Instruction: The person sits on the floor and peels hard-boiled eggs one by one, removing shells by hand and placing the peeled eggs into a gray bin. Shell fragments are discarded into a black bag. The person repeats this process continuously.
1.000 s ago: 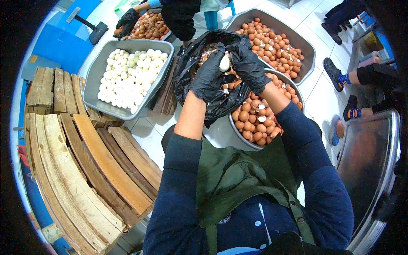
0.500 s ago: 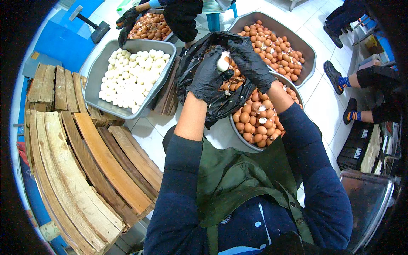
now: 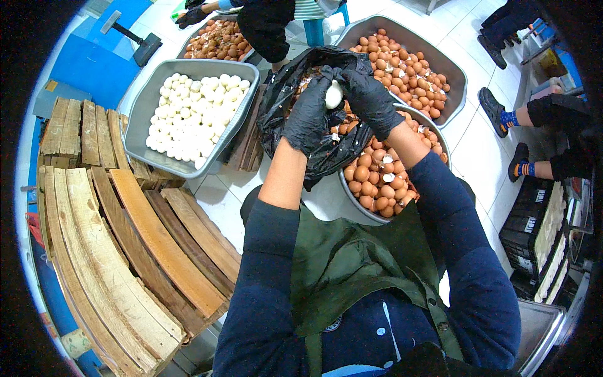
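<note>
A smooth white peeled egg (image 3: pixel 334 95) sits between my two black-gloved hands, above an open black plastic bag (image 3: pixel 342 143) with bits of brown shell in it. My left hand (image 3: pixel 306 119) is closed round the egg's left side. From the right, my right hand (image 3: pixel 372 103) has its bent fingers pressed against the egg; the fingertips are partly hidden. Just right of the bag, a round metal basin (image 3: pixel 352 204) holds brown eggs (image 3: pixel 370 179), some cracked. To the left, a grey tub (image 3: pixel 135 135) holds many white peeled eggs (image 3: pixel 196 116).
Another grey tub (image 3: pixel 461 81) of brown eggs stands at the far right. Wooden pallets (image 3: pixel 157 232) fill the left side. At the top, a person in dark clothes (image 3: pixel 267 28) works by a tub of brown shells (image 3: pixel 217 43). Another person's shoes (image 3: pixel 493 113) and black crates (image 3: pixel 531 220) are at right.
My hands have drawn closer together around the egg, which has turned and now shows bare white. The co-worker's gloved hand has moved up, away from the tub of white eggs.
</note>
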{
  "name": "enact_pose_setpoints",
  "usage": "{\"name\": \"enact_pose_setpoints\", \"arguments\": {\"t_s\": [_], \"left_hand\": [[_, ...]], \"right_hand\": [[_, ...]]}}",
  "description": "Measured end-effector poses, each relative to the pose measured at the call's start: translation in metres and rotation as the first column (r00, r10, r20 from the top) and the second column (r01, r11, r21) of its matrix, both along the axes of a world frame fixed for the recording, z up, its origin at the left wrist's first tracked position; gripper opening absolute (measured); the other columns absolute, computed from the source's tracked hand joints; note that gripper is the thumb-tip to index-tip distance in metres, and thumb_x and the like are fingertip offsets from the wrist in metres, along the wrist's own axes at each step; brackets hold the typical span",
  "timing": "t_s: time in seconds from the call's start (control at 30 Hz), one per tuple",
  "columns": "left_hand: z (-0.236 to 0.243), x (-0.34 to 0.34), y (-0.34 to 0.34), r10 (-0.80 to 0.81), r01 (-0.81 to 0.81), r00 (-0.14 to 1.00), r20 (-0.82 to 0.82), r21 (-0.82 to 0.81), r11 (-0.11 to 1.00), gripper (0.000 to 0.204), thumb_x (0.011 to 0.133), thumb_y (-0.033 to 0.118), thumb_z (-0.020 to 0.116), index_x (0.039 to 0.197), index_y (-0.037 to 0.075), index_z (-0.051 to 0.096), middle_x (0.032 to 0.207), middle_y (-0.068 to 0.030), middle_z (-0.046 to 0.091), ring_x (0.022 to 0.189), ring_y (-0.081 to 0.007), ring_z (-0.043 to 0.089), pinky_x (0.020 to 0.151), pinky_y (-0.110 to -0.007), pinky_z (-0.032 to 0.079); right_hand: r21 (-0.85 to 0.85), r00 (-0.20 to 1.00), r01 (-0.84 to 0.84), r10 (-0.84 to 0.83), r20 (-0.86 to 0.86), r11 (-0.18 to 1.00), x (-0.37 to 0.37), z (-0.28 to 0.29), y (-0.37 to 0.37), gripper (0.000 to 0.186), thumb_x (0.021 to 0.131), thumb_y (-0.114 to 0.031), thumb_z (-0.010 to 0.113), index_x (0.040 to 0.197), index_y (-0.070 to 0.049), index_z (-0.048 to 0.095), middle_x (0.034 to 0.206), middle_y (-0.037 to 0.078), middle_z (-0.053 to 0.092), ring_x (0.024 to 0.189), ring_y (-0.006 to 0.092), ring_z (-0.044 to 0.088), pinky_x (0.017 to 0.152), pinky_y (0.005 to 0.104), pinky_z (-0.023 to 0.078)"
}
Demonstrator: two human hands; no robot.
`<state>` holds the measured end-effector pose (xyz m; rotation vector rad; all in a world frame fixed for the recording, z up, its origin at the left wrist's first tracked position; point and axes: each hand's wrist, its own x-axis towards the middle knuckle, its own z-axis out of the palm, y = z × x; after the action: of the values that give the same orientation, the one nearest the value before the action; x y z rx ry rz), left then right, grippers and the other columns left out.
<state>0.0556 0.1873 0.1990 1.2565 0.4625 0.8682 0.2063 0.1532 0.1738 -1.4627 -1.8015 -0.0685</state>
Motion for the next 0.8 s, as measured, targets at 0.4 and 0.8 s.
{"name": "enact_pose_setpoints", "arguments": {"t_s": [0.4, 0.8], "left_hand": [[0.020, -0.002, -0.001, -0.015, 0.024, 1.000, 0.024, -0.419, 0.908, 0.025, 0.094, 0.030, 0.054, 0.113, 0.015, 0.058, 0.100, -0.0019, 0.064, 0.084, -0.0115, 0.063, 0.060, -0.023, 0.054], [0.020, 0.003, -0.001, -0.020, 0.058, 0.995, 0.098, -0.404, 0.913, 0.030, 0.094, 0.033, 0.053, 0.112, 0.010, 0.060, 0.100, -0.0021, 0.064, 0.084, -0.0098, 0.063, 0.063, -0.022, 0.055]], "right_hand": [[-0.150, 0.979, 0.073, -0.100, -0.179, 0.986, 0.020, 0.015, 0.007, 0.026, 0.087, -0.012, 0.056, 0.112, -0.008, 0.060, 0.103, 0.015, 0.062, 0.094, 0.0307, 0.060, 0.082, 0.0367, 0.048], [-0.156, 0.949, -0.207, 0.159, -0.273, 0.966, -0.001, 0.025, -0.007, 0.035, 0.092, -0.025, 0.053, 0.123, -0.009, 0.056, 0.118, 0.011, 0.060, 0.111, 0.0281, 0.056, 0.099, 0.0356, 0.040]]}}
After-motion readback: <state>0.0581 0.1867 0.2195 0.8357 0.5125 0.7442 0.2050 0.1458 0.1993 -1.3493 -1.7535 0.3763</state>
